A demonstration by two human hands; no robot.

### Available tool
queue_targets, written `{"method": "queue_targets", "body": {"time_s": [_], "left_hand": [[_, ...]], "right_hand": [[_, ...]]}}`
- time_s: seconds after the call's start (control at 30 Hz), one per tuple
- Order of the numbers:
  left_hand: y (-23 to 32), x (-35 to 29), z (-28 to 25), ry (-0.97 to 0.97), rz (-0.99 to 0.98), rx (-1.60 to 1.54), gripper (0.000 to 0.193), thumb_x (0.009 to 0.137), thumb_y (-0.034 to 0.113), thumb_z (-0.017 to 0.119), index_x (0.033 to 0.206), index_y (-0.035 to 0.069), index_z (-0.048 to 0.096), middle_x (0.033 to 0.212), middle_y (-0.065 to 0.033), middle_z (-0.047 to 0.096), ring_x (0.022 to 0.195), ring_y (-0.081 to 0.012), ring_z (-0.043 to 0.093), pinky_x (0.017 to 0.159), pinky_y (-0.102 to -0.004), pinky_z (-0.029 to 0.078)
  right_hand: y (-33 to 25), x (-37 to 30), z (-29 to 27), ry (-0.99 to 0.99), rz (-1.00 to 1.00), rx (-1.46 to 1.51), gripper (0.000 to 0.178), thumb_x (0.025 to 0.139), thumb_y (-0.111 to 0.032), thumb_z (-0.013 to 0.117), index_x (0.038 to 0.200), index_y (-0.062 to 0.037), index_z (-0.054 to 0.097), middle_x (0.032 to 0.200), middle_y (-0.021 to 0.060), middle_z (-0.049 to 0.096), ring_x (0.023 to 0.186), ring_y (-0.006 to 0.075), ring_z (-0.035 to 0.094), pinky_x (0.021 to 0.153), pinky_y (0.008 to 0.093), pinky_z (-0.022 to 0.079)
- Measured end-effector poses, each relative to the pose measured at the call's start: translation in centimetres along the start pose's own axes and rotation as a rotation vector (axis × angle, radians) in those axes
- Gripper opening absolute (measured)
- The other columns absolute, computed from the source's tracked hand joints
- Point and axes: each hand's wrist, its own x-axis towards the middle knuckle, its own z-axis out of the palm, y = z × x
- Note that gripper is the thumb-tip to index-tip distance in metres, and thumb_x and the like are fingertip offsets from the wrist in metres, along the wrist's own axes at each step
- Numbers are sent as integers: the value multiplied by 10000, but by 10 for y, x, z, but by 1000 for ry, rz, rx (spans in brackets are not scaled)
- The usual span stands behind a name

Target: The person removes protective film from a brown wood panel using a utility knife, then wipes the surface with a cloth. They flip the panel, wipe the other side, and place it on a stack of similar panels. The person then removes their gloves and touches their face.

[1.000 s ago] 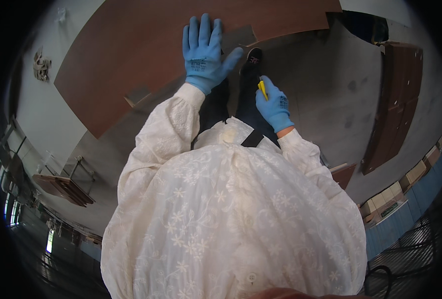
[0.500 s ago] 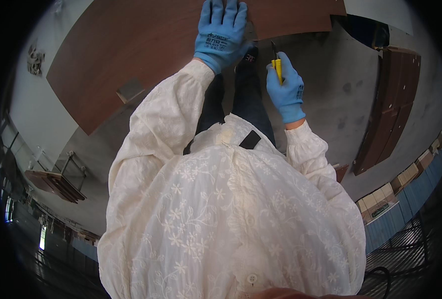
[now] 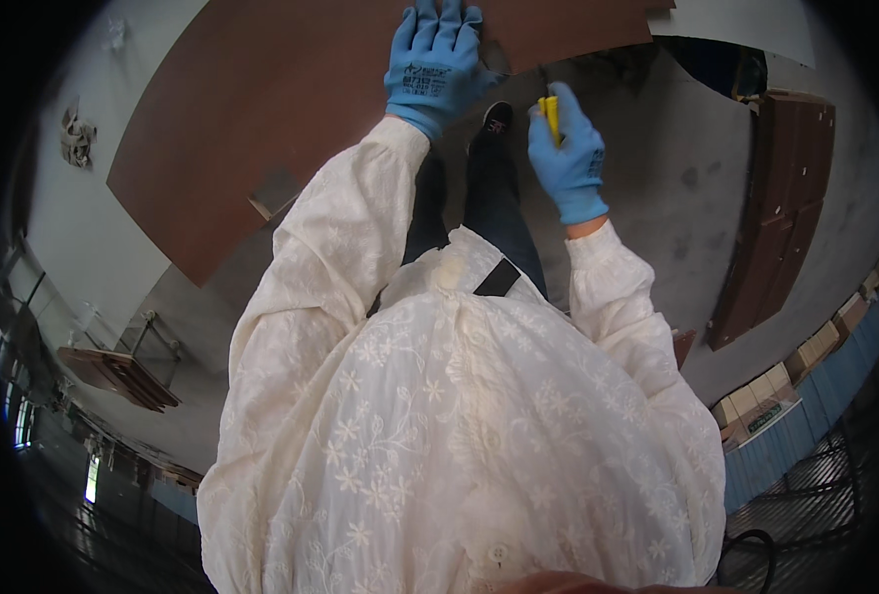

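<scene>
One brown sheet lay ahead. One left hand, gloved, rested on it, fingers extended, holding nothing; it had shifted rightward within a second. One yellow knife sat in the right hand, fingers closed around it; it had moved forward, leaving its blade near the sheet's edge, contact unclear. One shoe showed between.

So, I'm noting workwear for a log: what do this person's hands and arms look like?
The left hand and right hand wear light-blue gloves with dark print. The sleeves are off-white, loose and creased, narrowing at the cuffs. Bare wrist shows between the right glove and cuff.
</scene>
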Motion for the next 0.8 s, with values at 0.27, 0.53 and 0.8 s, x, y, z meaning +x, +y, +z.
{"method": "queue_targets", "body": {"time_s": [0.27,0.53,0.8], "left_hand": [[0,-2,0,16,-15,-58,830,791,467,739,1439,-15,550,1532,-251,491,1462,-449,406,1236,-557,271],[-8,-4,11,80,35,70,693,847,376,681,1404,-23,581,1522,-248,506,1445,-460,432,1220,-564,303],[-9,-2,13,102,-30,39,477,964,360,693,1392,153,654,1510,-73,572,1448,-301,480,1203,-465,369]], "right_hand": [[30,71,5,-212,-226,-274,726,790,-432,867,1389,-203,526,1118,100,616,844,296,716,650,360,597],[20,55,30,-132,-221,-242,502,773,-304,876,1186,-161,629,1192,48,547,802,265,719,618,344,597],[15,52,37,-37,-248,-265,444,761,-216,843,1135,-98,632,1204,82,587,767,270,713,576,325,587]]}}
